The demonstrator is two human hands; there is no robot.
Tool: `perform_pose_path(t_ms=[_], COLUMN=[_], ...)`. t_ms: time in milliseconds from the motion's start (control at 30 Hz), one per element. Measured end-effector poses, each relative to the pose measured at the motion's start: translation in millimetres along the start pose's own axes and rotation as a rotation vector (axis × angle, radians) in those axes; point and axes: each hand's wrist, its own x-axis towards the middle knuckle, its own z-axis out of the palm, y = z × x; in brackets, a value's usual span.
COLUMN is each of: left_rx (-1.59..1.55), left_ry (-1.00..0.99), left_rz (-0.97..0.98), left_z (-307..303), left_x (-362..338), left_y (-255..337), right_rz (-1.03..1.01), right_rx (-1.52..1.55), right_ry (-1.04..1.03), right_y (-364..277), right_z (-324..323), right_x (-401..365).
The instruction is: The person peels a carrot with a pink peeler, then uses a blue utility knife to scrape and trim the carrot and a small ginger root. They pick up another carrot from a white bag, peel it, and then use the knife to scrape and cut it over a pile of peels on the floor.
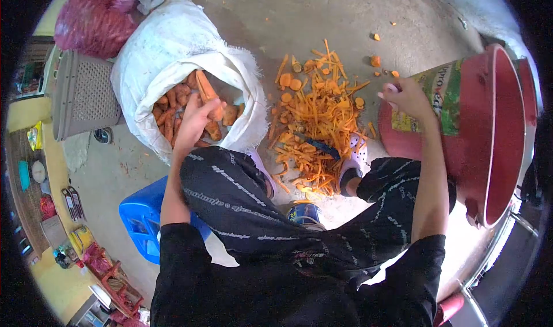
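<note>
My left hand (194, 122) is closed around an orange carrot (205, 88) over the mouth of a white woven sack (167, 36). Inside the sack lie several more carrots (168, 122), unpeeled-looking and brownish orange. My right hand (410, 99) is closed beside a red plastic tub (469, 108); a small pale pinkish thing shows at its fingers, too small to name. Between my feet spreads a heap of carrot peelings and cut ends (322, 105), with a dark narrow strip (320, 146) lying across it.
Left of me are a blue plastic jerrycan (141, 217) and a grey perforated basket (86, 93). Behind the sack sits a red mesh bag (95, 19). A blue can (304, 214) stands between my legs. Loose carrot bits (375, 61) dot the concrete floor.
</note>
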Motion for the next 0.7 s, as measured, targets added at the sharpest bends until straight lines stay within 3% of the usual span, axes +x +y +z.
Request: perform_pose_path(t_ms=[133, 267, 367, 433, 467, 500, 567, 667, 700], left_rx=[-0.094, -0.422, -0.58, -0.624, -0.672, -0.719, -0.841, -0.896, -0.873], left_ry=[-0.153, -0.356, -0.38, -0.31, -0.264, -0.214, -0.198, 0.03, 0.016], left_rz=[0.066, -0.103, -0.105, -0.066, -0.078, -0.096, -0.089, -0.311, -0.303], left_z=[27.0, 40.3, 70.3, 95.1, 107.2, 117.7, 131.9, 156.3, 156.0], left_x=[-34.4, -45.4, -67.4, -82.5, -89.5, -95.6, -98.8, -105.6, -101.6], left_y=[62.3, 100.6, 115.6, 107.3, 97.5, 83.7, 46.4, -1.9, -22.4], right_rz=[-0.097, -0.127, -0.042, 0.132, 0.087, 0.013, 0.124, 0.271, 0.264], right_rx=[0.464, 1.013, 0.9, 0.682, 0.528, 0.611, 0.768, 1.18, 1.345], right_ry=[0.138, 0.231, 0.39, 0.483, 0.48, 0.386, 0.333, 0.147, 0.203], right_y=[-26.6, -67.4, -79.0, -80.3, -64.9, -52.8, -24.0, 25.6, 26.8], right_z=[-9.5, -16.0, -7.0, 6.0, 24.5, 43.2, 95.5, 174.1, 193.4], right_x=[-23.2, -62.9, -77.7, -82.0, -69.2, -58.6, -24.8, 7.0, 5.5])
